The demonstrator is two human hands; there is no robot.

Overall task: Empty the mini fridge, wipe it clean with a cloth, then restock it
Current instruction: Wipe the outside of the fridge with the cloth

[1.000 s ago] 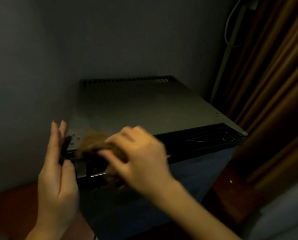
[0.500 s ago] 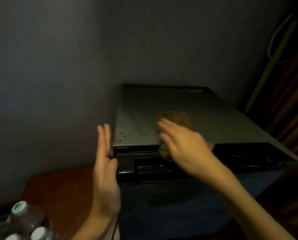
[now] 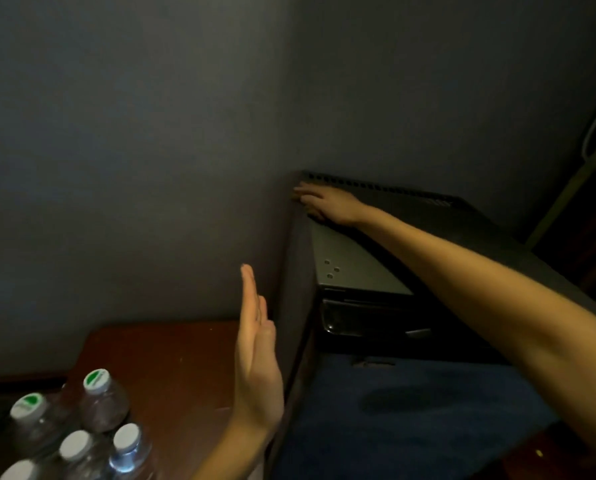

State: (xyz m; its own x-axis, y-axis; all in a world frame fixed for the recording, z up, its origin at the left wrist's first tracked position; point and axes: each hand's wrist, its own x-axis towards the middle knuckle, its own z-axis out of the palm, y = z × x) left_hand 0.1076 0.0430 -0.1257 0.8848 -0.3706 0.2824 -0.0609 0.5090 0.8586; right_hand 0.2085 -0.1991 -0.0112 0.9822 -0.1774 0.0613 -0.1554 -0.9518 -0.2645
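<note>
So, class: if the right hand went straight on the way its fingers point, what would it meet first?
Probably the grey wall: the right hand lies on the mini fridge, back left corner, fingers pointing left past its edge. Depth unclear.

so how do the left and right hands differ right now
The left hand stands on edge, fingers up, beside the mini fridge; the right hand lies palm down at its top's back corner. The left is near, the right stretched far. Both have straight fingers.
</note>
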